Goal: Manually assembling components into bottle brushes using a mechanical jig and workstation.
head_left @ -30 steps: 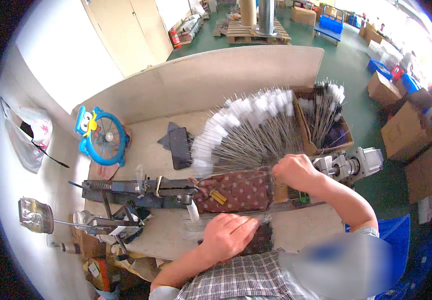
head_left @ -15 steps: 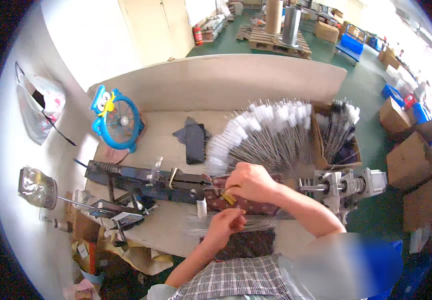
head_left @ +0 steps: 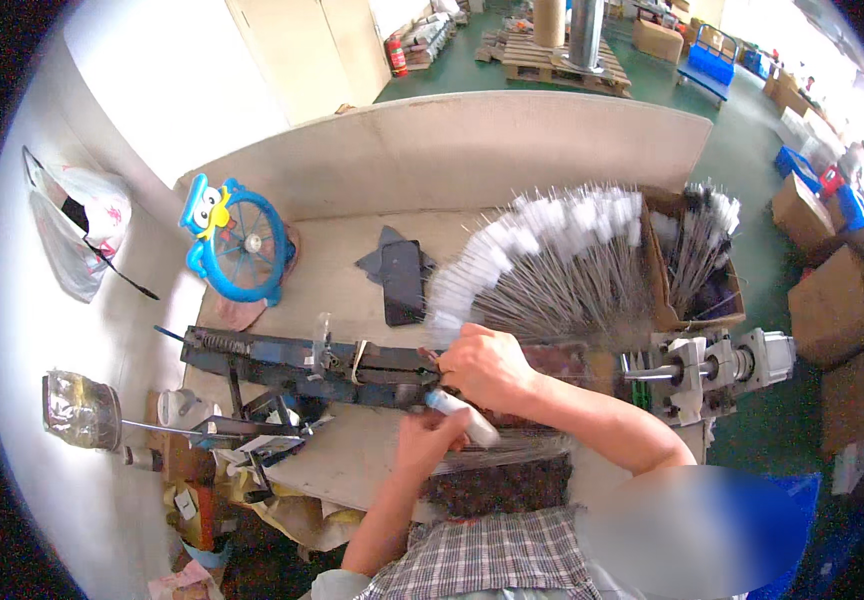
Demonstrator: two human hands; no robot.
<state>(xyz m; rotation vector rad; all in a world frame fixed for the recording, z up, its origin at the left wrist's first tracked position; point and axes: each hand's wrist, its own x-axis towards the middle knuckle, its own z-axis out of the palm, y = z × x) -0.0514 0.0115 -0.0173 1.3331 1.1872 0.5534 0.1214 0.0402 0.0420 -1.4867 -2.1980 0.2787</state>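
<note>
My left hand [head_left: 425, 440] is closed round a small white bottle [head_left: 476, 426] with a bluish tip. The bottle lies tilted, its tip up and left toward the end of a long black metal fixture [head_left: 282, 352]. Just above the bottle, my right hand [head_left: 492, 370] has its fingers pinched together at the fixture's right end. Whatever sits between those fingertips is too small to make out. A dark red patterned cloth [head_left: 564, 366] lies under and beside my right hand. Thin wires [head_left: 527, 441] stretch across the table in front of me.
Beyond my hands fans a large pile of white-tipped wire brushes [head_left: 562, 270]. A cardboard box [head_left: 661, 275] of dark brushes adjoins it. A metal spindle machine [head_left: 702, 370] stands at right. A phone [head_left: 403, 283] and a blue toy-shaped fan [head_left: 242, 245] occupy the back left.
My left hand has taken hold of the white bottle, which stood upright by the fixture, and tilted it. My right hand stays near the fixture's end; the yellow piece beneath it no longer shows.
</note>
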